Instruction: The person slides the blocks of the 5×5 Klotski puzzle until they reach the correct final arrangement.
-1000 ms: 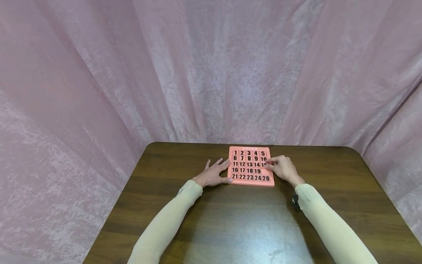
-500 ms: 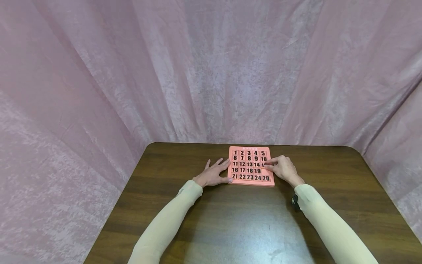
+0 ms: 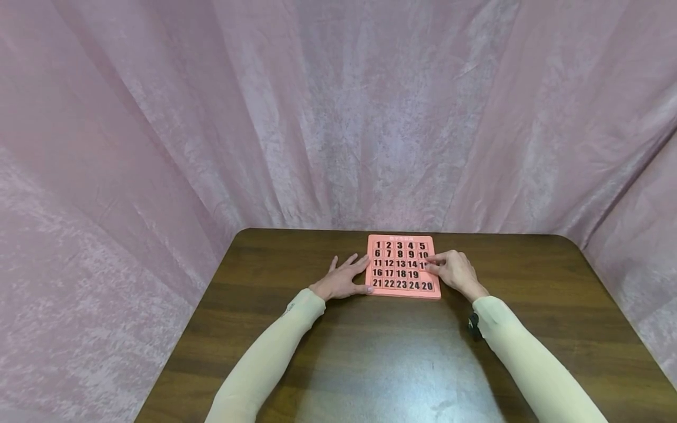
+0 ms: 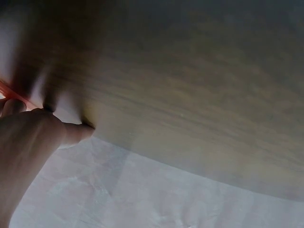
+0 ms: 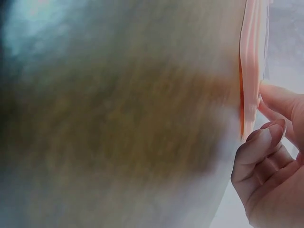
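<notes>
A pink sliding number puzzle lies flat near the far edge of the table in the head view, its tiles bearing black numbers. My left hand is spread at its left side, thumb at the lower left corner and fingertips along the edge. From the right, my right hand reaches over the frame, thumb and forefinger pinching the 15 tile, which they partly cover. Just below that tile is a blank slot, with the 20 tile under it. The right wrist view has the puzzle's pink side edge beside the curled lower fingers.
The dark brown wooden table has rounded far corners. Pink velvet curtain hangs right behind it and along the sides. A small black object sits at the right sleeve's cuff.
The 15 tile has slid slightly toward the blank slot beneath it, with the right fingertips on it. My left hand stays where it was at the puzzle's left edge.
</notes>
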Tool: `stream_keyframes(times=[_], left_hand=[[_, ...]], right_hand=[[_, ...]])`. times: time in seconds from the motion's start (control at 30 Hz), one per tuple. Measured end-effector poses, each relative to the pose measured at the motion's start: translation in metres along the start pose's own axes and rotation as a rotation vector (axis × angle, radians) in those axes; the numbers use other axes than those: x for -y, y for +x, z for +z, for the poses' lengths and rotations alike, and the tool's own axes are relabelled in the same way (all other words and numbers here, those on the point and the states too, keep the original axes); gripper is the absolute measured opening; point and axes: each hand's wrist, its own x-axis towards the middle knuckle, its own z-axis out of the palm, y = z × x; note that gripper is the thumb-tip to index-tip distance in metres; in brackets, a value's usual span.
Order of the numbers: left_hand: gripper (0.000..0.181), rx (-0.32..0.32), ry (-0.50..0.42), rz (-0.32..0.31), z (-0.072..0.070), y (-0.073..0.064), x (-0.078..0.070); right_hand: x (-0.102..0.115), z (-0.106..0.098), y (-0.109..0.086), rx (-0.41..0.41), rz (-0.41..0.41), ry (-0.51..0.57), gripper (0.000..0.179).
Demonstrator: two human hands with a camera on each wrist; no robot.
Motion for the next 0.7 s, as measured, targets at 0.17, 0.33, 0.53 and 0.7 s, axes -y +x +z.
stream_keyframes(times=[0.17, 0.33, 0.53, 0.7], left_hand=[[0.094, -0.002, 0.007, 0.007, -0.0010, -0.0009, 0.0002], [0.094, -0.002, 0.002, 0.005, -0.0002, -0.0006, 0.0001], [0.094, -0.002, -0.008, -0.001, 0.0006, -0.0010, 0.0000], [0.093, -0.002, -0.014, -0.003, 0.0002, -0.0009, 0.0003]], right_hand=[[0.0003, -0.0002, -0.0019, 0.001, -0.007, -0.012, 0.035], [-0.0014, -0.0010, -0.0037, 0.018, -0.014, -0.018, 0.034], [-0.0025, -0.0014, -0.0065, 0.038, -0.022, -0.008, 0.030], [-0.0024, -0.0016, -0.0080, 0.046, -0.016, -0.008, 0.029]])
